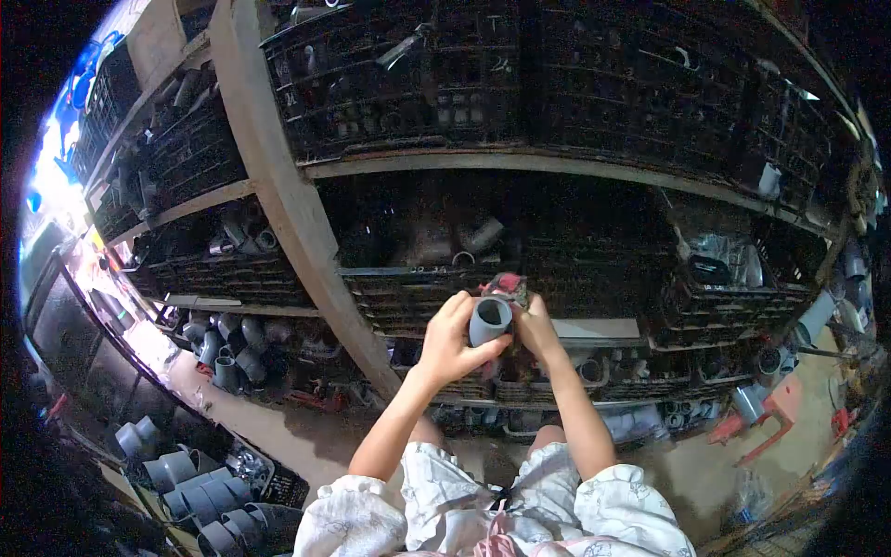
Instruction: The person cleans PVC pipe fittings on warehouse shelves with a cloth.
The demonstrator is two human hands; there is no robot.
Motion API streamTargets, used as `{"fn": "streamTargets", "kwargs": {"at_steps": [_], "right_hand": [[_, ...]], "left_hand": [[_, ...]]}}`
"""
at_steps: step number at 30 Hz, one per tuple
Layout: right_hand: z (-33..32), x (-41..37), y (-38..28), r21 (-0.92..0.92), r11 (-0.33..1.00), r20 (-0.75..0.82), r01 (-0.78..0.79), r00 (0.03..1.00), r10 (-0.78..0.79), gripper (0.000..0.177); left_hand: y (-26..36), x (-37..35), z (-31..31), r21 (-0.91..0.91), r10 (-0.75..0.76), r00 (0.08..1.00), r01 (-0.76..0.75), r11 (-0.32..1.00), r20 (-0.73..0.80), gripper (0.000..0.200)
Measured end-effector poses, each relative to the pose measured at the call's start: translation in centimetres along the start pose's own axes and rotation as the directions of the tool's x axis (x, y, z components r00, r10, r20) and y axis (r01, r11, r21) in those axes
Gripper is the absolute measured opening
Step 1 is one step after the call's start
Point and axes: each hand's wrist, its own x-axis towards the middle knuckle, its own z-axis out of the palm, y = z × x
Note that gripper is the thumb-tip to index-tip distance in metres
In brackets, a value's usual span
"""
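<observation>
While I inspect remotely through the head camera, I record the left hand clamped on a grey pipe fitting, raised before the shelving with its open mouth toward the camera. The right hand bears against the fitting's far side; I cannot tell whether it grips that or the small red object just behind. Grey pipe elbows lie at lower left, beside black crates.

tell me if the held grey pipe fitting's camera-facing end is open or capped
Open: the grey pipe fitting shows a round rim around a dark hollow, with no cap.
</observation>
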Motion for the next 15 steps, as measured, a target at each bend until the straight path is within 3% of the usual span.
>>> {"fn": "streamTargets", "kwargs": {"at_steps": [1,2,4,6,7,9,10,11,12,13,14,15], "right_hand": [[0.4,-0.1,-0.6,0.021,1.0,-0.058,-0.02,0.998,0.021,0.025],[0.6,-0.2,-0.8,0.043,0.998,-0.118,-0.039,0.992,0.044,0.026],[0.2,-0.2,0.7,0.14,0.979,-0.298,0.146,0.95,-0.099,0.029],[-0.7,0.1,1.2,0.215,0.921,-0.517,0.325,0.838,-0.175,0.032],[-1.4,-0.3,0.2,0.545,0.781,-0.501,0.305,0.865,0.012,0.037],[-2.1,-1.3,-0.7,0.731,0.637,-0.287,0.244,0.957,-0.038,0.036],[-1.9,-1.0,-1.1,0.185,0.908,-0.149,0.376,0.924,-0.352,0.029],[-1.7,-0.7,-1.7,-0.374,0.723,0.006,0.581,0.781,-0.625,0.023],[-0.3,-1.1,-3.7,-0.481,0.476,0.237,0.736,0.632,-0.738,0.026],[1.5,-1.5,-4.9,-0.567,0.302,0.423,0.767,0.585,-0.692,0.034],[2.9,-1.5,-4.7,-0.596,0.292,0.48,0.748,0.623,-0.618,0.032],[3.8,-1.5,-4.6,-0.619,0.278,0.531,0.734,0.653,-0.541,0.03]], "left_hand": [[0.0,-0.2,0.4,-0.013,-0.015,1.0,0.015,1.0,0.024,0.042],[0.2,-0.4,1.0,-0.148,-0.052,0.998,0.049,0.988,-0.019,0.041],[0.5,-0.6,1.1,-0.233,-0.139,0.99,0.13,0.964,-0.02,0.039],[0.5,-1.1,1.2,-0.377,-0.288,0.957,0.26,0.889,-0.019,0.034],[0.3,-1.3,1.2,-0.363,-0.335,0.942,0.313,0.878,0.003,0.033],[-0.3,-1.9,0.7,-0.325,-0.431,0.901,0.422,0.846,0.048,0.032],[-0.1,-1.9,0.4,-0.205,-0.478,0.872,0.49,0.847,0.107,0.032],[-0.5,-2.4,0.6,-0.19,-0.395,0.918,0.395,0.899,0.037,0.034],[-1.1,-3.4,1.2,-0.171,-0.309,0.95,0.299,0.939,-0.033,0.035],[-1.4,-4.2,1.6,-0.145,-0.223,0.969,0.207,0.968,-0.103,0.036],[-0.1,-3.9,1.3,0.508,0.021,0.996,-0.062,0.859,0.086,0.042],[0.1,-4.1,1.0,0.435,-0.03,0.997,-0.006,0.9,0.076,0.059]]}}
